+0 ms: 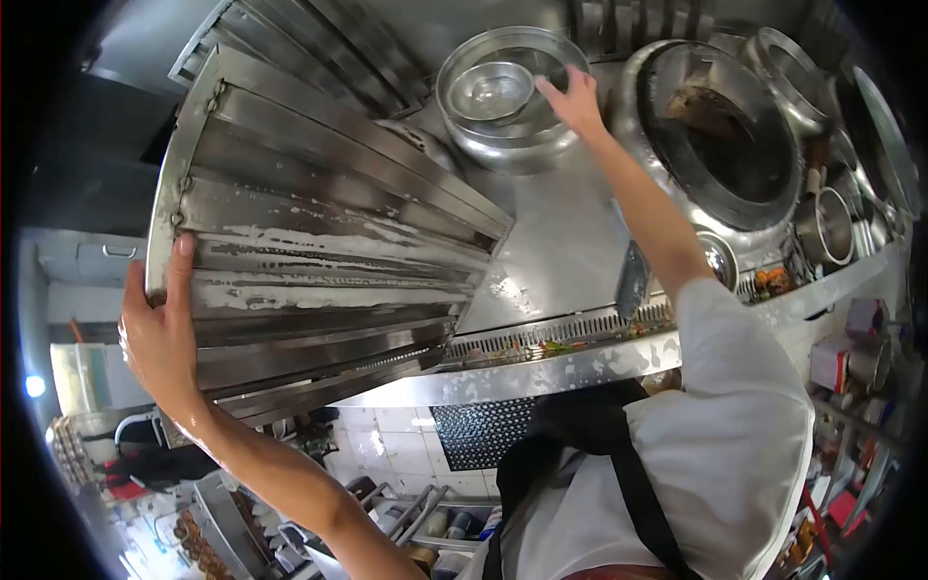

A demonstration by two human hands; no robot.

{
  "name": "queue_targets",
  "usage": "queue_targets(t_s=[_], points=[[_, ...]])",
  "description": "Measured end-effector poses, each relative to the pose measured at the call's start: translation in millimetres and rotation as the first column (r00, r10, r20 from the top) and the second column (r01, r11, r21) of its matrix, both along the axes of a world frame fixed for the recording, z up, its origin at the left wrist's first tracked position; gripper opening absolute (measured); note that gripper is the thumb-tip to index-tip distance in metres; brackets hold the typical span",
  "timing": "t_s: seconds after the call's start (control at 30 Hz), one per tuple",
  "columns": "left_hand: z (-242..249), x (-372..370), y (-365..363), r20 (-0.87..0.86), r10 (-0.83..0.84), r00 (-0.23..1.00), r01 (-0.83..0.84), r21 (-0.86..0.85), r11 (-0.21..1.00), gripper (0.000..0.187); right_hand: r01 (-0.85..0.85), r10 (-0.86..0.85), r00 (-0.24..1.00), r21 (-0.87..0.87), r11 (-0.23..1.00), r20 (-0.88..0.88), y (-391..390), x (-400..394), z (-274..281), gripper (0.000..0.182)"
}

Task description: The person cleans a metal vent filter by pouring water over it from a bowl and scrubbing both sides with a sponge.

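My left hand (164, 329) grips the side edge of a metal baffle hood filter (338, 217). The thumb lies on the front, and the other fingers go round behind the edge. White suds streak the filter's middle slats, and it stands tilted over the counter. My right hand (577, 104) reaches over a round steel pot (512, 155) at the back, with thumb and fingers apart. In that pot, a metal bowl (491, 92) sits in what looks like water, close to the thumb. Nothing shows in the right hand.
Right of the pot stands a large dark wok (720, 135) on a rounded steel burner. Stacked pans (826, 227) crowd the far right. Food scraps (551, 346) lie along the slotted drain (503, 338) at the counter's front edge. Another slatted panel (300, 48) leans behind the filter.
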State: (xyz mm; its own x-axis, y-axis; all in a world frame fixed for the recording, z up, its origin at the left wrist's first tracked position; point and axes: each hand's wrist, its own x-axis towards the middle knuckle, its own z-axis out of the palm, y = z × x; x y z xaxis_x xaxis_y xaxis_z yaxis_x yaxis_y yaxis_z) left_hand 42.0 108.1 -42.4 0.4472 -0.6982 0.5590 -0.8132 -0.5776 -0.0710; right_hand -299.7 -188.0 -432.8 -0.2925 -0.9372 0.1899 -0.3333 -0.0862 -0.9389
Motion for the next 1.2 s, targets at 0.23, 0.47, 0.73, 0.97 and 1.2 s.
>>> queue_targets(t_s=[0.23,0.47,0.73,0.97,1.2], points=[[3.4,-1.9,1.2,-0.115,-0.049,0.992,0.05,0.001,0.999,0.072,-0.053,0.116,0.818,0.126,0.991,-0.563,-108.1,22.1,-6.7,0.034],[2.4,11.4,-5.0,-0.084,-0.089,0.992,0.087,-0.026,0.996,0.069,-0.057,0.065,0.804,0.032,0.998,-0.591,-100.7,-11.3,-38.0,0.049],[7.8,8.2,3.1,-0.151,-0.225,0.963,0.232,0.025,0.972,0.071,-0.621,0.414,0.718,0.248,0.743,0.56,-61.0,-97.1,49.9,0.035],[24.6,32.7,23.9,-0.311,-0.473,0.825,0.525,0.11,0.844,0.086,-0.574,0.505,0.819,0.439,0.691,0.274,64.7,-145.3,270.3,0.029],[21.8,50.2,20.0,-0.092,-0.414,0.905,0.424,0.212,0.88,0.09,-0.409,0.496,0.859,0.754,0.514,0.128,178.3,-135.7,378.5,0.036]])
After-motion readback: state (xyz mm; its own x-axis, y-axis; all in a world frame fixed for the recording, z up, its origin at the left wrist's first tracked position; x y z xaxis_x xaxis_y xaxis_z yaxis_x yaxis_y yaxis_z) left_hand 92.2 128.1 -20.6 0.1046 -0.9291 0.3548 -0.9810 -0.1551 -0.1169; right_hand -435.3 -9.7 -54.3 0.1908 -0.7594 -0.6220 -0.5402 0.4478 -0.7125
